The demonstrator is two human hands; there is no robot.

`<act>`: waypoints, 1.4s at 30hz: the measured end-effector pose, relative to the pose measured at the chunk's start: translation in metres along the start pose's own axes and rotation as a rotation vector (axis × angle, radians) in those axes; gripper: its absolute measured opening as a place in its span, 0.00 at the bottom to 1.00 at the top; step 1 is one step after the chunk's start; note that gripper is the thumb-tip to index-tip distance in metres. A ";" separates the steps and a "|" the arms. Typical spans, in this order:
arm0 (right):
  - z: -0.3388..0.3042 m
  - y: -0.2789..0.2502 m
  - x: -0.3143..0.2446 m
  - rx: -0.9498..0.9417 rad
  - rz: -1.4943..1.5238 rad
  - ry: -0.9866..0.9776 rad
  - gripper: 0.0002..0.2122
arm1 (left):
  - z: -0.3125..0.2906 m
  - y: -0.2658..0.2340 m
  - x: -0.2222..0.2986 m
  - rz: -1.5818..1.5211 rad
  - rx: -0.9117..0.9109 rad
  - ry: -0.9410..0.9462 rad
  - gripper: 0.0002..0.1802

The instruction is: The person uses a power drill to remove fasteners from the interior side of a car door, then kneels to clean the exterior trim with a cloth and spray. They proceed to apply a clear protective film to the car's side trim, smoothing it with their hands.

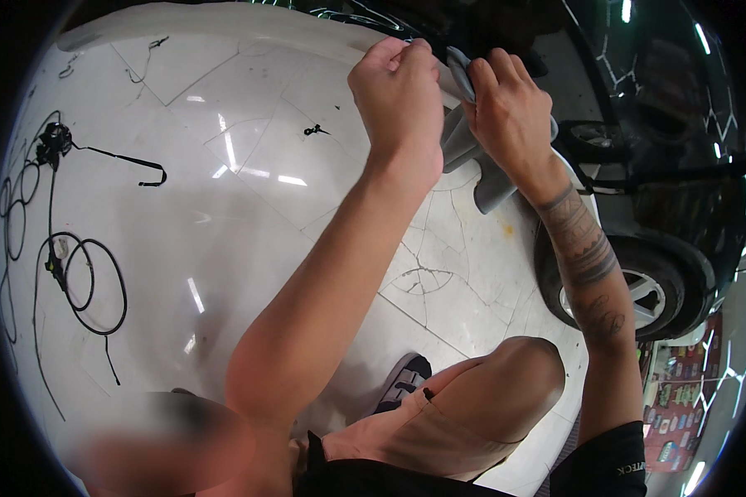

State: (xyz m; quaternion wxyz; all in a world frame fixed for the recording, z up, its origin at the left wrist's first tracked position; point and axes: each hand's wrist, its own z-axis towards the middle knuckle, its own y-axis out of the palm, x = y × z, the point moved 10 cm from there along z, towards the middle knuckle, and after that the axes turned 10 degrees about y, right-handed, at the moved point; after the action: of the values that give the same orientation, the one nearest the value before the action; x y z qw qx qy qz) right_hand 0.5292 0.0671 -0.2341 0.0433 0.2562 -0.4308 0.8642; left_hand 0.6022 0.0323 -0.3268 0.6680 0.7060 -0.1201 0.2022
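Note:
My left hand [396,108] is raised at the top middle, beside the lower edge of a dark, glossy car [638,74]. Its fingers are curled into a pinch, and what they hold, if anything, is hidden. Just to its right, my right hand [510,112] grips a grey cloth [496,189]. One folded corner of the cloth sticks up by the thumb, while the rest hangs below the palm. A long pale curved strip [224,18] runs along the top, behind my left hand.
A car wheel [651,294] stands at the right. On the cracked, shiny white floor [224,215] lie a black coiled cable [91,286], a black device with a strap [54,142] and a small black piece [315,130]. A blurred shape fills the lower left.

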 end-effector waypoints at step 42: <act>0.029 -0.012 -0.023 -0.011 0.105 0.037 0.12 | 0.036 -0.017 0.057 -0.108 0.090 0.088 0.07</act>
State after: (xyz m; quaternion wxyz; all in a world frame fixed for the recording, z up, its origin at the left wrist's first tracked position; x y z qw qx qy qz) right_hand 0.5639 0.0558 -0.2220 0.0074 0.2169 -0.4476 0.8675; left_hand 0.6646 0.0040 -0.3174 0.6504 0.7310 -0.0430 0.2018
